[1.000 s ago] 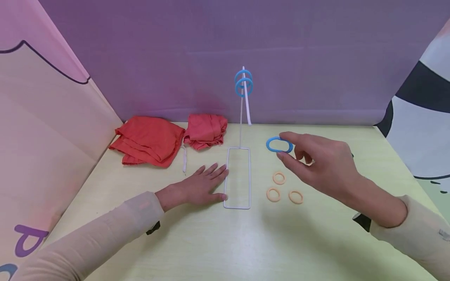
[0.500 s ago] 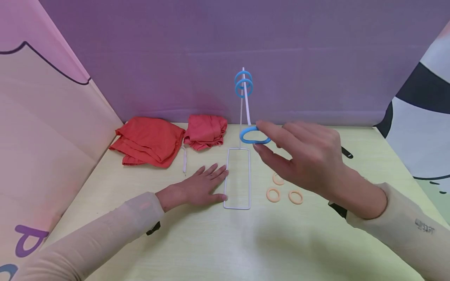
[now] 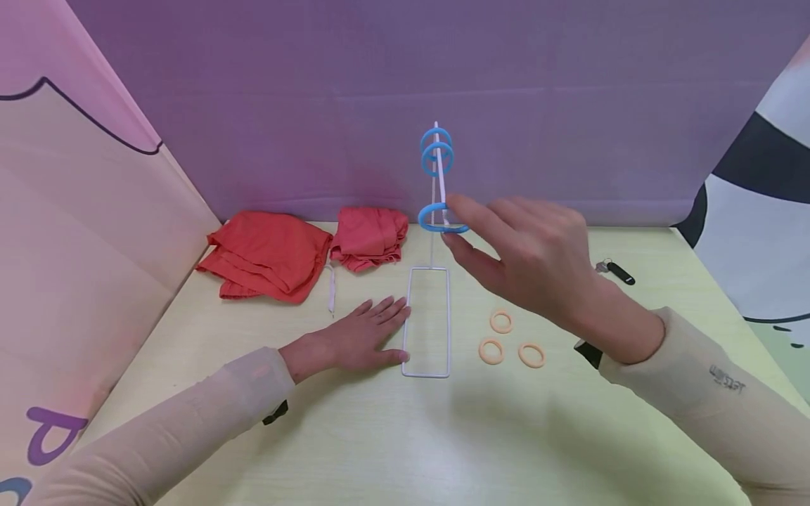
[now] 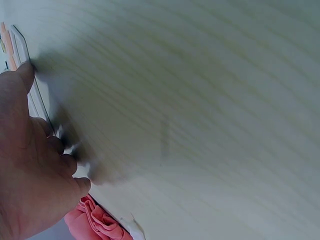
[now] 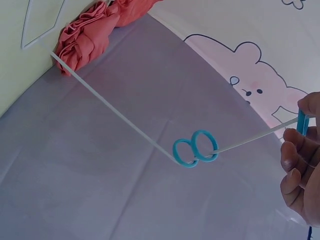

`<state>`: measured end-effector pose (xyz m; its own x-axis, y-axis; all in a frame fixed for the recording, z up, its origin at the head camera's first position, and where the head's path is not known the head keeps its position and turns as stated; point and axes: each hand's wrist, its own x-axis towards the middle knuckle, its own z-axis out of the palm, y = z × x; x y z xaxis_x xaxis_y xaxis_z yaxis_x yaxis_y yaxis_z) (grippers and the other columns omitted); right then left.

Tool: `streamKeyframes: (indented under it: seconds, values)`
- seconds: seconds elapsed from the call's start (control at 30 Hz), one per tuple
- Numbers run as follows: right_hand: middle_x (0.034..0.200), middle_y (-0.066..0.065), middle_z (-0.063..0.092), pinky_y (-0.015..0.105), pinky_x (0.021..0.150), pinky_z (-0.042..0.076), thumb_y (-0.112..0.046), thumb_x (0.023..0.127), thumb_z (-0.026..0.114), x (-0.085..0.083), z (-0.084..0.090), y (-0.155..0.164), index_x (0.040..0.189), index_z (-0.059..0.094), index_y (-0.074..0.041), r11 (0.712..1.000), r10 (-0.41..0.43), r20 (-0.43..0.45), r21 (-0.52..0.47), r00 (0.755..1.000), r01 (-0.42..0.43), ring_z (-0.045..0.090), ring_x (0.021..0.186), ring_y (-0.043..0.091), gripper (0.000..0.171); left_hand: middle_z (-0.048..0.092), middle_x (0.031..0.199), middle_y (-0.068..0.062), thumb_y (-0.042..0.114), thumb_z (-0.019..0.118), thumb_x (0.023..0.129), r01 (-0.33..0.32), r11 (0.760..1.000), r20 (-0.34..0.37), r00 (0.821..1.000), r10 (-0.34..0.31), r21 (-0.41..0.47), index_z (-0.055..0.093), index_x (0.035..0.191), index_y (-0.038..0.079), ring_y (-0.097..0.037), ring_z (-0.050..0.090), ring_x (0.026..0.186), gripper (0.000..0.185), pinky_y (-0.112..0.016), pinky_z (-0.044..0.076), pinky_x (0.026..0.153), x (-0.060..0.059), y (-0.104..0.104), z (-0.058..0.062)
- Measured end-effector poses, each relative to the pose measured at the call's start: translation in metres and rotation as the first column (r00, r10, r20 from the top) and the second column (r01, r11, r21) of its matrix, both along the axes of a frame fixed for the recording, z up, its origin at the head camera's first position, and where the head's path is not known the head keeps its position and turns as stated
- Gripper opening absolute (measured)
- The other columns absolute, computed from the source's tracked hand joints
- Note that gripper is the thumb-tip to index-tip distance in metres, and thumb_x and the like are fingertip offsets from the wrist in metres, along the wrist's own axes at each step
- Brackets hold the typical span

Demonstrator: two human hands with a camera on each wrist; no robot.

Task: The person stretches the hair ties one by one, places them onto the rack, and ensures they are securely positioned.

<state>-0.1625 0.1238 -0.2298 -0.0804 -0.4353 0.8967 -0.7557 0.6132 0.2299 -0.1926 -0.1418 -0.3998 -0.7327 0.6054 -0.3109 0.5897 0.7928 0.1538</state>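
While the left hand [image 3: 354, 341] lies flat on the pale yellow tabletop [image 3: 380, 436] against the white wire stand [image 3: 430, 320], the right hand [image 3: 531, 260] pinches a blue plastic ring [image 3: 436, 218] at the frame's upper centre, already around the slanted rod; better to slide it slowly upward.

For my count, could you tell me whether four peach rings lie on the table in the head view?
No: only three peach rings lie on the table, right of the white wire stand.

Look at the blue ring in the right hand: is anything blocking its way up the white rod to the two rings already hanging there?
Nothing visible does. The blue ring in the right hand sits at the rod, which shows bare up to the two hung rings.
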Motion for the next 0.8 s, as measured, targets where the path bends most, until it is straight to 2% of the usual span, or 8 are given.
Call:
streamKeyframes:
  seconds: [0.5,0.63,0.8]
  values:
    - [0.058,0.002,0.057,0.028,0.040,0.025,-0.019,0.089,0.069,-0.041,-0.005,-0.003,0.111,0.073,-0.015,0.999,-0.033,0.035,-0.040,0.999,0.034,0.050,0.047,0.018,0.023,-0.001,0.171,-0.001,0.066,0.042,0.098,-0.006,1.000,0.010,1.000,0.006,-0.002,0.005,0.163,0.017,-0.026,-0.003,0.158,0.089,-0.053,0.006,0.127,0.000,-0.001,0.002]
    - [0.060,0.002,0.059,0.030,0.039,0.028,-0.019,0.090,0.069,-0.049,-0.006,-0.006,0.112,0.072,-0.015,0.998,-0.040,0.050,-0.051,0.998,0.042,0.054,0.049,0.018,0.023,0.000,0.171,-0.002,0.066,0.042,0.098,-0.002,1.000,0.010,1.000,0.002,0.009,0.005,0.163,0.017,-0.027,-0.003,0.158,0.089,-0.053,0.006,0.127,0.001,-0.001,0.001]
    - [0.060,0.003,0.059,0.029,0.039,0.025,-0.022,0.091,0.068,-0.057,-0.007,-0.009,0.114,0.072,-0.015,0.997,-0.071,0.051,-0.034,0.996,0.072,0.054,0.049,0.017,0.024,0.002,0.171,-0.004,0.064,0.043,0.099,0.003,1.000,0.005,1.000,-0.003,0.025,0.007,0.163,0.015,-0.028,-0.001,0.158,0.088,-0.054,0.006,0.127,0.001,-0.001,0.001]
